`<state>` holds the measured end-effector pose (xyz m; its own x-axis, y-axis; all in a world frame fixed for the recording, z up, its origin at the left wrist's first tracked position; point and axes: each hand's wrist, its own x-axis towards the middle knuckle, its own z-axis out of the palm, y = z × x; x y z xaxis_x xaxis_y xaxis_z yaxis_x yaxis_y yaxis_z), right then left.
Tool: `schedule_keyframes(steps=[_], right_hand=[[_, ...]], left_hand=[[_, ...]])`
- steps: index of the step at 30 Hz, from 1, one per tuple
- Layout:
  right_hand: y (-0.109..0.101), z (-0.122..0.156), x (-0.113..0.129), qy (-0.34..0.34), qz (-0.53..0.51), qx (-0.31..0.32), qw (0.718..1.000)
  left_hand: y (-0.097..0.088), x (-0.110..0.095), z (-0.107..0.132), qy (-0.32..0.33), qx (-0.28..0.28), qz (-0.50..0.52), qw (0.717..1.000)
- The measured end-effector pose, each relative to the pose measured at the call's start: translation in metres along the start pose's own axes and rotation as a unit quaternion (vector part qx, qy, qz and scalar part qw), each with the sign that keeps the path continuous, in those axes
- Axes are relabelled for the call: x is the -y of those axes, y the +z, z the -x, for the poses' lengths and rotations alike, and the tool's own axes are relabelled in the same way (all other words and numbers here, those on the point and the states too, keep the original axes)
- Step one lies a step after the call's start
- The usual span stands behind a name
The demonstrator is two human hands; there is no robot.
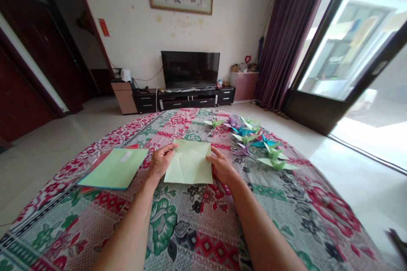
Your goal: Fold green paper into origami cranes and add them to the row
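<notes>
A square sheet of pale green origami paper [188,163] with faint crease lines is held out flat between my hands, just above the patterned tablecloth. My left hand [161,161] pinches its left edge near the far corner, thumb on top. On the opposite edge, my right hand [221,165] grips the sheet with the thumb over it and the fingers underneath. To the left lies a stack of coloured paper [117,167], green on top with a small white label, red and blue showing at its edges. Folded paper cranes [246,137] in green, purple and blue are grouped at the right.
A floral tablecloth [203,220] covers the round table. Beyond it stand a low black cabinet [187,100] with a television [190,70]. A purple curtain [291,29] and a glass door [352,51] are at the right.
</notes>
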<state>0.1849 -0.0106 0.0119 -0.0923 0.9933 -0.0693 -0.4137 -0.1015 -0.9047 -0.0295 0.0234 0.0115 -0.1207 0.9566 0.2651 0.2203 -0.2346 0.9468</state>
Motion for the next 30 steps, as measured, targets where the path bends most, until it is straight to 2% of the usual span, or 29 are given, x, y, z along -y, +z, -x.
schedule_keyframes(steps=[7, 11, 16, 20, 23, 27, 30], right_hand=[[0.000, -0.002, 0.001, -0.003, -0.019, -0.002, 1.000], [0.000, -0.005, -0.002, -0.005, -0.011, -0.024, 1.000], [0.002, -0.013, -0.010, -0.043, -0.026, -0.089, 0.995], [0.002, -0.019, -0.017, -0.086, -0.027, -0.143, 0.986], [0.001, -0.023, -0.019, -0.109, -0.046, -0.184, 0.976], [-0.002, -0.026, -0.018, -0.105, -0.085, -0.229, 0.964], [-0.004, -0.026, -0.017, -0.097, -0.077, -0.221, 0.967]], left_hand=[[0.000, 0.002, 0.001, 0.003, 0.016, 0.000, 1.000], [0.001, 0.002, 0.000, 0.007, 0.015, -0.011, 1.000], [-0.002, 0.003, -0.006, 0.157, -0.020, -0.085, 0.984], [-0.002, -0.007, -0.001, 0.243, -0.058, -0.168, 0.954], [0.007, -0.018, 0.008, 0.306, -0.044, -0.217, 0.926], [0.023, -0.021, 0.018, 0.350, 0.005, -0.241, 0.905], [0.026, -0.016, 0.018, 0.316, -0.032, -0.216, 0.923]])
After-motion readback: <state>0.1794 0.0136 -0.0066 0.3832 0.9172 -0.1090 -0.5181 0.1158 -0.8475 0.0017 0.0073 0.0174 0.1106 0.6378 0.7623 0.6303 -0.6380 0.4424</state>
